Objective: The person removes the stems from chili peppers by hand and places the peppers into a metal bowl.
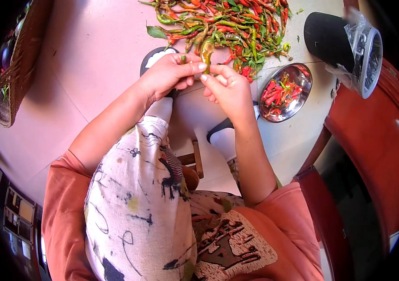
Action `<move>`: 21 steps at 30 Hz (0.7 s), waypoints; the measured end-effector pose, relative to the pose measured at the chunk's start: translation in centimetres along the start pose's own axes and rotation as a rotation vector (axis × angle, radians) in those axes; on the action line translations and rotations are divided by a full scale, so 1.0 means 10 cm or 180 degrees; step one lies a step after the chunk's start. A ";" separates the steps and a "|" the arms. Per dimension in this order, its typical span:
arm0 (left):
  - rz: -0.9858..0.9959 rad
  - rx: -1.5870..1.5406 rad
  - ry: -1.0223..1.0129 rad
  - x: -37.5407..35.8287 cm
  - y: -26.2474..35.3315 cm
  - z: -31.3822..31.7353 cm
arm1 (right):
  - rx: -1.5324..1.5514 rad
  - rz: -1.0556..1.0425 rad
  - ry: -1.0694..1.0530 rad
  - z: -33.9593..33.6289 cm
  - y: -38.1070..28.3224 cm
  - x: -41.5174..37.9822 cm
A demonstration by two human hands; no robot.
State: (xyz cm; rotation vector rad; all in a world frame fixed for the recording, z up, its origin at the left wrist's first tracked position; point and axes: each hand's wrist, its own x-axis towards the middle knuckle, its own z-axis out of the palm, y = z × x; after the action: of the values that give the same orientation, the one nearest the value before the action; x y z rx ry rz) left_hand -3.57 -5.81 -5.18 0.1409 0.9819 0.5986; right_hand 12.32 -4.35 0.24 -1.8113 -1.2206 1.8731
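Between my two hands a greenish-brown chili pepper (206, 50) stands roughly upright. My left hand (174, 72) pinches it from the left side near its lower end, and a short green piece (183, 59) sticks up between the fingers of that hand. My right hand (226, 86) has thumb and forefinger closed at the same pepper's lower end. Just beyond the hands, a large pile of red and green chilies (237, 25) with leaves lies on the floor. To the right of my right hand, a steel bowl (309, 89) holds red chilies with a few green bits.
A black bin (326, 40) with a plastic liner lies tilted at the upper right, beside a red wooden chair (372, 140). At the far left is a woven basket (26, 61). My feet and knees are below the hands, with a small wooden stool (198, 159) between the legs.
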 end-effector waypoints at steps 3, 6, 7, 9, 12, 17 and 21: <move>0.0208 -0.0266 -0.0633 -0.07 0.05 -0.10 | 0.0036 -0.0008 -0.0250 -0.14 -0.08 0.01; 0.0245 -0.0280 -0.0833 -0.14 0.11 -0.05 | -0.0001 0.0127 0.0031 -0.39 -0.13 0.10; 0.0236 -0.0334 -0.0955 -0.14 0.09 -0.08 | 0.0546 0.0000 0.0078 -0.49 -0.12 0.16; 0.0240 -0.0349 -0.1115 -0.17 0.12 -0.05 | 0.1518 -0.0193 -0.0080 -0.58 -0.19 0.22; 0.0200 -0.0376 -0.1245 -0.22 0.16 0.00 | 0.1968 -0.0480 -0.0236 -0.61 -0.33 0.30; 0.0259 -0.0077 -0.0915 -0.27 0.18 0.01 | 0.1625 -0.1120 -0.0067 -0.72 -0.52 0.42; 0.0212 0.0146 -0.0978 -0.28 0.22 -0.01 | -0.0352 -0.1148 -0.0772 -0.66 -0.74 0.29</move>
State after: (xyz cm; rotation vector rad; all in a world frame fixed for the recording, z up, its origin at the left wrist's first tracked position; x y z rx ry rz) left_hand -5.73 -5.47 -2.33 0.2982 0.6953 0.5952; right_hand 15.24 4.70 4.33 -1.3232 -1.6375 1.8797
